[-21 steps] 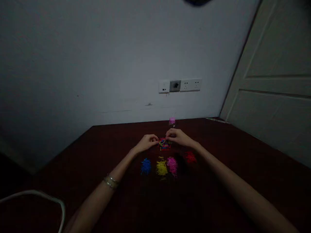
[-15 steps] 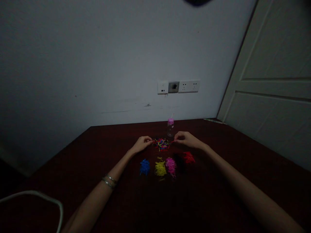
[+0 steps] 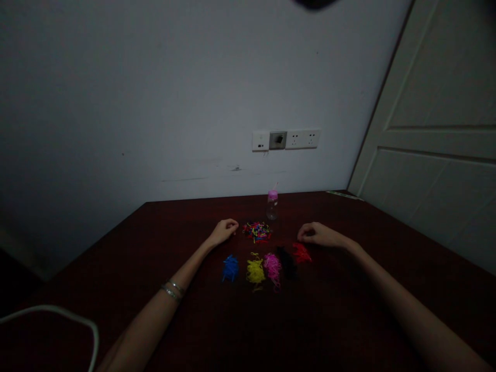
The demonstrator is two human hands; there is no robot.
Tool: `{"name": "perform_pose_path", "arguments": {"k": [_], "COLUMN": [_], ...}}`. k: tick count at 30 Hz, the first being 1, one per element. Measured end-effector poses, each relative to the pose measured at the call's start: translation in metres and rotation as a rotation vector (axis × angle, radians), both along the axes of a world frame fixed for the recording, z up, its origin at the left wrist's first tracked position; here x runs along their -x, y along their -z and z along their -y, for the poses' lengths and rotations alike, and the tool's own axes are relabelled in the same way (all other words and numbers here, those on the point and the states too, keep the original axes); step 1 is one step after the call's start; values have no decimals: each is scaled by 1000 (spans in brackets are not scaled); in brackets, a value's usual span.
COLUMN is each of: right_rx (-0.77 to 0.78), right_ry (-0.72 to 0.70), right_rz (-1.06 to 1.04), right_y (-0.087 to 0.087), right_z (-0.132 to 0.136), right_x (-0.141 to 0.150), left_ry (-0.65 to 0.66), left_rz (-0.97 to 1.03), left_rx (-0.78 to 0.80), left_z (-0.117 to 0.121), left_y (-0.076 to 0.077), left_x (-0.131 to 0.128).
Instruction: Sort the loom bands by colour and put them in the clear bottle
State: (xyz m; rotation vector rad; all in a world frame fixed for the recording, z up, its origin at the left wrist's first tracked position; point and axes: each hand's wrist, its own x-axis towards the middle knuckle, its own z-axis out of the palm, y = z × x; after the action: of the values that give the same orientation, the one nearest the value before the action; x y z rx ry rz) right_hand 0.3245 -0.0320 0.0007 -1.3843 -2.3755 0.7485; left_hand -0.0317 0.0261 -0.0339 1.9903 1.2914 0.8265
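Observation:
On the dark table lies a mixed pile of small coloured rubber bands (image 3: 257, 232). To its left is my left hand (image 3: 225, 231), closed with thumb and fingertips together; whatever it may hold is too small to see. My right hand (image 3: 318, 234) is at the upper edge of a red pile of bands (image 3: 301, 253), fingers curled and pinched, their tips partly hidden. Nearer to me, sorted piles sit in a row: blue bands (image 3: 230, 268), yellow bands (image 3: 256, 270), pink bands (image 3: 273, 268) and black bands (image 3: 287, 263).
A clear bottle with a pink lid (image 3: 272, 205) stands behind the mixed pile. Beyond the table's (image 3: 186, 206) back edge rises a white wall with a row of sockets (image 3: 285, 140). A white cable (image 3: 77, 318) curves at lower left; a panelled door (image 3: 434, 134) is at right.
My right hand has moved right and nearer, from the mixed pile to the red pile, uncovering the black pile from shadow. My left hand has drawn slightly left, away from the mixed pile.

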Motion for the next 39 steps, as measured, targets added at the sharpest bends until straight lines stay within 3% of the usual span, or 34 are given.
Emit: {"name": "perform_pose_path", "arguments": {"k": [13, 21, 39], "right_rx": [-102, -128, -134], "right_ry": [100, 89, 78], "right_rz": [-37, -40, -14], "right_y": [13, 19, 14], "right_z": [3, -1, 5], "right_x": [-4, -5, -2], "left_ry": [19, 25, 40], "left_rz": [-299, -472, -432], "left_rx": [-249, -277, -315], "left_z": [-7, -9, -9], "left_y": [7, -6, -6], "left_x": [-1, -12, -9]}}
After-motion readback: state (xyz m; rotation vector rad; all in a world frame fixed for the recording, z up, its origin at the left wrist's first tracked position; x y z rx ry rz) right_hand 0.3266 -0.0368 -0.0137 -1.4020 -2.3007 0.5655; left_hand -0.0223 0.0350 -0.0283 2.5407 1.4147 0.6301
